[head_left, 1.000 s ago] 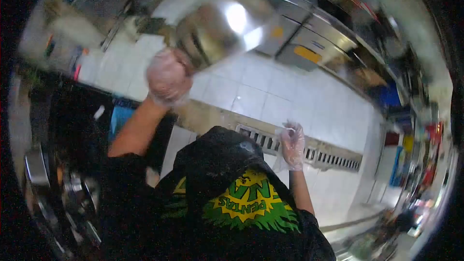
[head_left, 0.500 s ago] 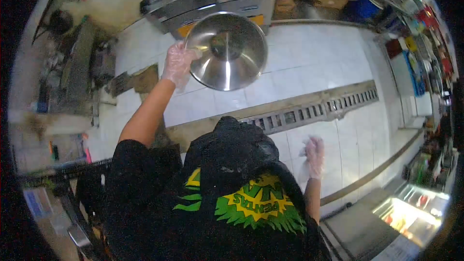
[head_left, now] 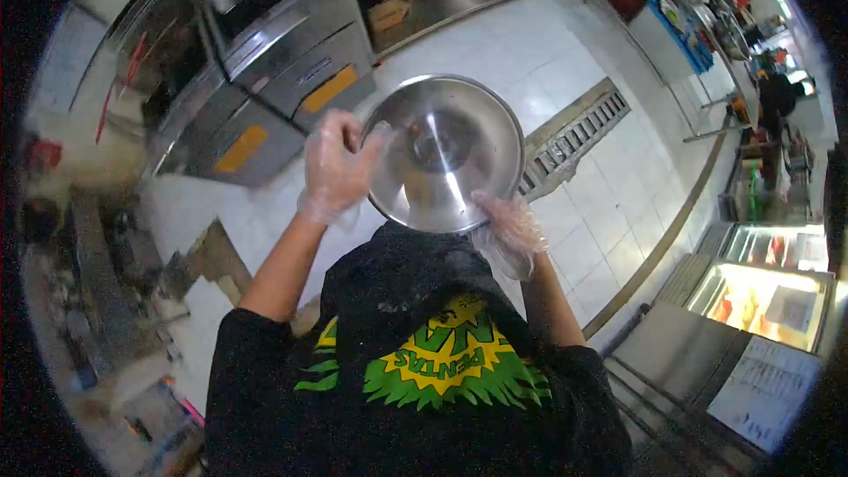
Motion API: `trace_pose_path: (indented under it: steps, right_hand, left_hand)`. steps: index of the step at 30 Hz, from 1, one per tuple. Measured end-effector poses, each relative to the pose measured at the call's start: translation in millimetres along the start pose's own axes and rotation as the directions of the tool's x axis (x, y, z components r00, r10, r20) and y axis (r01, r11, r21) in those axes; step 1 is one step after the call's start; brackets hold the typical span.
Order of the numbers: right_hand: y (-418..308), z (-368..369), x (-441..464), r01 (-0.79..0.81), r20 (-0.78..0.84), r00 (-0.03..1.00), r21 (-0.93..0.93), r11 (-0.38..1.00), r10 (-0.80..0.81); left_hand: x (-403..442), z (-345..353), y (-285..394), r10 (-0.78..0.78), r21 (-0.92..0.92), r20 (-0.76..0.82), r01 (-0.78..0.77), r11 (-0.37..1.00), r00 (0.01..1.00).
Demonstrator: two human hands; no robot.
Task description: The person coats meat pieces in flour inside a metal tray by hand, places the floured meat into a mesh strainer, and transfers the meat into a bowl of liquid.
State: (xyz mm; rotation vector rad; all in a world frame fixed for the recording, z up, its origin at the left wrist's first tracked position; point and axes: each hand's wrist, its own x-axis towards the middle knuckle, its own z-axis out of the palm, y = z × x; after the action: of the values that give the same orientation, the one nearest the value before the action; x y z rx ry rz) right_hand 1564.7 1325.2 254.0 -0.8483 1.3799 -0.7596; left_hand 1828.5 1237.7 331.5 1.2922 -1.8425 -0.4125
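Note:
A shiny steel bowl (head_left: 450, 146), round and wide, is in front of my chest with its inside showing. My right hand (head_left: 512, 225), in a clear plastic glove, is closed on its lower right rim, thumb over the inner side. At the bowl's left rim is my left hand (head_left: 338, 168), also gloved, its thumb and fingers apart. The thumb overlaps the bowl's edge in view; whether it touches the metal cannot be made out.
Steel drawers (head_left: 305, 79) with orange labels stand at the upper left. A floor drain grate (head_left: 579, 137) runs behind the bowl across white tiles. Shelving (head_left: 680, 26) is at the upper right, and a lit display case (head_left: 760, 305) at the lower right.
The view has turned. The bowl has come closer to my chest. My right hand has risen from the side and taken its rim; my left hand's fingers have spread at the left rim.

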Motion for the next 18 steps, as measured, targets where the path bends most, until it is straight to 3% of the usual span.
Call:
trace_pose_path:
  steps: [1, 2, 3, 4, 5, 7, 8, 10, 11, 12, 14, 16, 17, 18]
  right_hand:
    - [-12, -9, 13, -0.017, -0.054, 0.998, -0.058, 0.998, 0.014]
    - [-17, -5, 10, -0.020, -0.089, 0.996, -0.042, 0.999, 0.016]
    - [-42, -20, 42, 0.039, -0.153, 0.986, -0.180, 0.983, -0.067]
    - [-62, -36, 66, 0.086, -0.200, 0.967, -0.322, 0.943, -0.157]
    - [-57, -44, 78, 0.072, -0.229, 0.962, -0.307, 0.949, -0.148]
    - [-46, -58, 102, -0.118, -0.414, 0.910, -0.351, 0.929, -0.041]
    - [-49, -65, 103, -0.115, -0.444, 0.895, -0.323, 0.939, -0.043]
    - [-66, -71, 86, 0.091, -0.383, 0.888, -0.394, 0.914, -0.254]
    - [-73, -79, 89, 0.153, -0.371, 0.873, -0.411, 0.899, -0.318]
    - [-77, -94, 101, 0.082, -0.379, 0.902, -0.323, 0.943, -0.209]
    - [-63, -137, 133, 0.095, -0.396, 0.897, -0.266, 0.959, -0.198]
    - [-84, -183, 155, 0.187, -0.456, 0.851, -0.199, 0.962, -0.260]
    - [-113, -207, 161, 0.275, -0.504, 0.800, -0.172, 0.946, -0.325]
    - [-123, -234, 173, 0.378, -0.502, 0.785, -0.077, 0.923, -0.364]
  left_hand:
    - [22, 12, 5, 0.014, -0.017, 0.023, -0.014, 1.000, 1.000]
    - [28, 11, 13, 0.203, 0.089, -0.093, -0.195, 0.977, 0.975]
    - [65, 35, 8, 0.387, 0.209, -0.192, -0.347, 0.914, 0.902]
    - [90, 58, 1, 0.277, -0.034, 0.033, -0.276, 0.961, 0.960]
    - [106, 79, -1, 0.292, -0.055, 0.053, -0.289, 0.956, 0.955]
    - [142, 124, 13, 0.375, 0.094, 0.343, -0.429, 0.899, 0.861]
    - [153, 139, 19, 0.410, 0.075, 0.358, -0.463, 0.883, 0.839]
    - [152, 160, 33, 0.316, 0.166, 0.555, -0.474, 0.864, 0.769]
    - [164, 188, 32, 0.342, 0.144, 0.574, -0.502, 0.853, 0.745]
    - [175, 219, 30, 0.322, 0.117, 0.597, -0.477, 0.871, 0.735]
    - [209, 274, 47, 0.346, 0.062, 0.605, -0.476, 0.877, 0.717]
    - [236, 314, 72, 0.454, -0.197, 0.573, -0.424, 0.884, 0.682]
    - [234, 355, 61, 0.386, 0.038, 0.648, -0.534, 0.845, 0.656]
    - [252, 381, 65, 0.354, -0.045, 0.685, -0.448, 0.893, 0.637]
